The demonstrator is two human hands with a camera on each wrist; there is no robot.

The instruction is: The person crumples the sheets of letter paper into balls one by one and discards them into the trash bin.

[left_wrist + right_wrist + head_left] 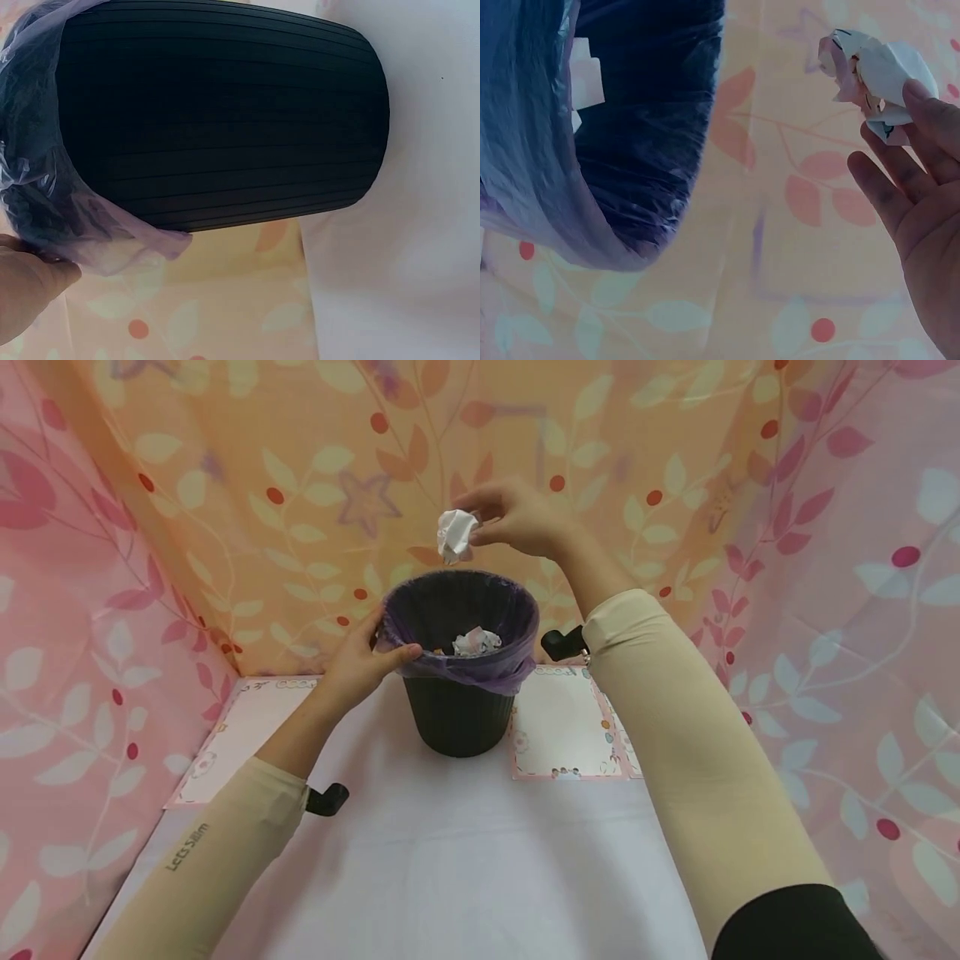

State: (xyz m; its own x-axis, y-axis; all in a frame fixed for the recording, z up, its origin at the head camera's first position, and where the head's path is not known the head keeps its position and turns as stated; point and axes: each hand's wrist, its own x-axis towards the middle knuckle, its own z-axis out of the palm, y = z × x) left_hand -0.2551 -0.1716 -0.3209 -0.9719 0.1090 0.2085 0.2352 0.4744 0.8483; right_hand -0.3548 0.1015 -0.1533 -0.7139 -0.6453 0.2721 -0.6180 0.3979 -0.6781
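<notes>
A black trash bin (461, 718) lined with a purple plastic bag (495, 670) stands on the white-covered table. My left hand (367, 664) grips its left rim, thumb over the front edge and bag. Above the bin's opening, my right hand (517, 518) pinches a crumpled paper ball (456, 535) between thumb and fingers. In the right wrist view the paper ball (881, 75) shows some printed marks, held apart from the bin. Inside the bin lies other crumpled paper (477, 642). The left wrist view shows the ribbed bin side (225, 120) and part of my left hand (34, 289).
Decorated white sheets with pink borders lie on the table, one sheet (247, 727) left of the bin and another sheet (566, 727) to its right. A patterned orange curtain (300, 468) hangs close behind the bin, with pink curtains (67, 652) at both sides.
</notes>
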